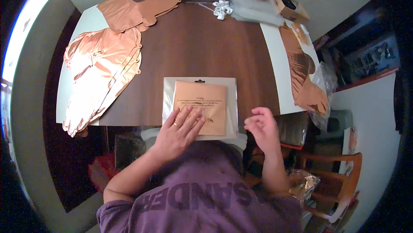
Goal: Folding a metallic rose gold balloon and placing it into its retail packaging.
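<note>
A folded copper-coloured foil sheet (215, 93) with printed text lies on a flat clear-and-white plastic sleeve (232, 104) at the table's near edge. The sleeve has a hanging slot at its far edge. My left hand (178, 129), with a ring on one finger, rests flat on the foil's lower left part, fingers stretched out. To the right of the sleeve, my right hand (263, 129) hovers off the table, its fingers loosely bent and apart. Nothing shows in it, and it is slightly blurred.
Copper foil balloons lie flat in a shiny stack (103, 65) at left, with more (137, 11) behind. Another foil piece (301, 65) hangs over the right edge. White curled pieces (222, 8), clear plastic bags (254, 5) and a cardboard box (290, 7) sit at the back. A wooden chair (355, 168) stands right.
</note>
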The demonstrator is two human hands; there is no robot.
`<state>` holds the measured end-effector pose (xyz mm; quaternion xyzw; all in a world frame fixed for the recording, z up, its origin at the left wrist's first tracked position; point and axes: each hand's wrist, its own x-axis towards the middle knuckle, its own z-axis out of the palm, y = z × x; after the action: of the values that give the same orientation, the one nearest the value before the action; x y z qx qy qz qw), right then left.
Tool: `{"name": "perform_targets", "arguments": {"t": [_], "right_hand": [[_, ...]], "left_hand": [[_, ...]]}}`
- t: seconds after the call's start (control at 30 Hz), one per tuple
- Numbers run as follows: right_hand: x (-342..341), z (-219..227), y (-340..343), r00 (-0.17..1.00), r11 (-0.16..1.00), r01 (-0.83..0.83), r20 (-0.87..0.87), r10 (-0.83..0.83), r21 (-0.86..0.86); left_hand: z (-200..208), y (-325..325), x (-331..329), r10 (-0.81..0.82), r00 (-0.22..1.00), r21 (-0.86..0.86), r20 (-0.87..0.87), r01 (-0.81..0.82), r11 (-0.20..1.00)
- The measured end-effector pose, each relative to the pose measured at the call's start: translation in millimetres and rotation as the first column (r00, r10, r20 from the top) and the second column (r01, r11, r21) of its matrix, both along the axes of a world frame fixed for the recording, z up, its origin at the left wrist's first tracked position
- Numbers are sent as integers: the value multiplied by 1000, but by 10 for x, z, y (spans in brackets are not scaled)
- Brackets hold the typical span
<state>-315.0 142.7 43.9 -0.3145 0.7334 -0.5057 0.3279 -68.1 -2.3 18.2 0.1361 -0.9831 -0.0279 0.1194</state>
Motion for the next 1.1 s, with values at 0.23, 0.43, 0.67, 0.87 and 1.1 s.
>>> {"name": "perform_targets", "arguments": {"t": [0.23, 0.43, 0.67, 0.87, 1.1], "right_hand": [[183, 5, -221, 986, 988, -139, 81, 144, -72], [255, 52, -216, 982, 912, -109, 97, 159, -396], [62, 485, -522, 984, 835, -161, -156, 91, -526], [-5, -106, -750, 979, 746, -52, 112, 169, -664], [100, 206, -815, 971, 637, -233, -216, 107, -734]], "left_hand": [[260, 82, 66, 5, 992, 119, -126, 11, 993], [151, -195, 154, 575, 657, 867, -488, 290, 405], [718, -508, -95, 318, 626, 595, -712, 296, 747], [241, -524, -202, 339, 660, 632, -671, 269, 727], [112, -484, -228, 313, 556, 562, -770, 357, 746]]}}
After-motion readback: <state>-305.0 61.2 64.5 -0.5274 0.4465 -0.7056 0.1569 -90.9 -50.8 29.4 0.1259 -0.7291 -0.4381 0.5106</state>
